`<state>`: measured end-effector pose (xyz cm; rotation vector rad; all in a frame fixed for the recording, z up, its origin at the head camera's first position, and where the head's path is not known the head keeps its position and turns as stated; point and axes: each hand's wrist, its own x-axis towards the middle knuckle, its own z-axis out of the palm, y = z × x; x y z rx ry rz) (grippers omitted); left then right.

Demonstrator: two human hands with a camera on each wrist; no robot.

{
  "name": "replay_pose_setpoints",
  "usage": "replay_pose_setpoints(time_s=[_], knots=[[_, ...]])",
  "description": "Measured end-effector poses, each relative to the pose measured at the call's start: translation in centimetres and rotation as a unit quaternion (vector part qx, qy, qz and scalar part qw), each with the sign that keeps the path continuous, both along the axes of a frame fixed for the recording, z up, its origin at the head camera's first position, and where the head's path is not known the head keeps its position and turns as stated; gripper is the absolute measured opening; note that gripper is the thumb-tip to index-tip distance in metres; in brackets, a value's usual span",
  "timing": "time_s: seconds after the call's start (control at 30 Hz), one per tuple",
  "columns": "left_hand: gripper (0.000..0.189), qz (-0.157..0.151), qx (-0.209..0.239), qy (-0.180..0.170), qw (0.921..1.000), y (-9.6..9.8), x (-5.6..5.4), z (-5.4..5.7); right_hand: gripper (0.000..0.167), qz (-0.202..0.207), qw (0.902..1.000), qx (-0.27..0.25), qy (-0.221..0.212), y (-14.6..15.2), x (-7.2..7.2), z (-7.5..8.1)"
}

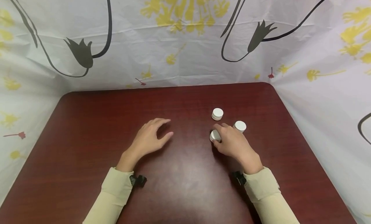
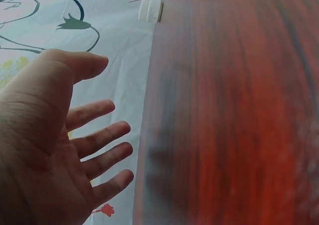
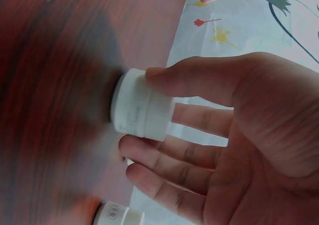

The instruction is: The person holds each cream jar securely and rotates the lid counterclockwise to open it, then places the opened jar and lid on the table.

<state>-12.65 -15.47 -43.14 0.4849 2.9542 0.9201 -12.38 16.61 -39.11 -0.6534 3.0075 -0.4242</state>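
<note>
On the right half of the dark red table, a small white jar is gripped by the right hand. The thumb is set against its near side and the index finger is reached round its far side, so that the jar is pinched between them. Further fingers are seen, from the right wrist, slightly bent and spread beside it. Whether the jar is borne by the table or slightly raised cannot be told.

The right forearm, covered by a pale sleeve, is stretched from the near right towards the far left, with a black wrist device worn at the cuff.

Farther off than the gripped jar, a second jar is stood upright on the table. To the right, a third jar is partly covered by the right hand; whether it is touched cannot be told.

Well apart, left of the middle, the left hand is held with its palm turned to the right. Its thumb and gently curved fingers are parted widely, and nothing is held.
</note>
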Motion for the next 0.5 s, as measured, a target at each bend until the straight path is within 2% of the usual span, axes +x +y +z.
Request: replay_pose_setpoints(time_s=[0.23,0.5], knots=[[0.060,0.000,-0.003,0.003,1.0000,0.5,-0.1,0.0,0.028,-0.013,0.9995,-0.028,0.005,-0.6,-0.4,-0.4],[0.064,-0.028,0.014,-0.013,0.9994,1.3,-0.2,0.0,0.029,-0.035,0.9978,-0.055,0.010,-2.2,-1.5,-1.0]])
